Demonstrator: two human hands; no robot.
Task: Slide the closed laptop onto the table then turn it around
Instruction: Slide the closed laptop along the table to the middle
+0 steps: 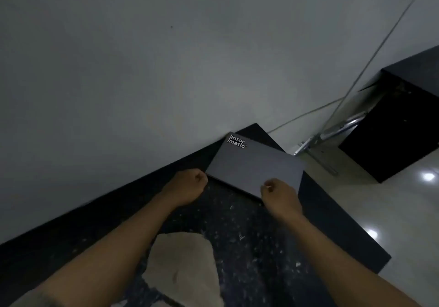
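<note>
A closed grey laptop (253,164) with a white "Infor matic" sticker at its far corner lies on the dark speckled table (249,230), close to the wall and near the table's far end. My left hand (190,184) grips the laptop's near left corner with curled fingers. On the near right corner my right hand (280,196) holds the edge, thumb on the lid. Both forearms reach in from the bottom of the view.
A pale wall (142,69) runs along the table's left side. A beige cloth (183,268) lies on the table near me. To the right is a glossy floor (356,207), a black cabinet (399,128) and a glass door's metal fitting (316,140).
</note>
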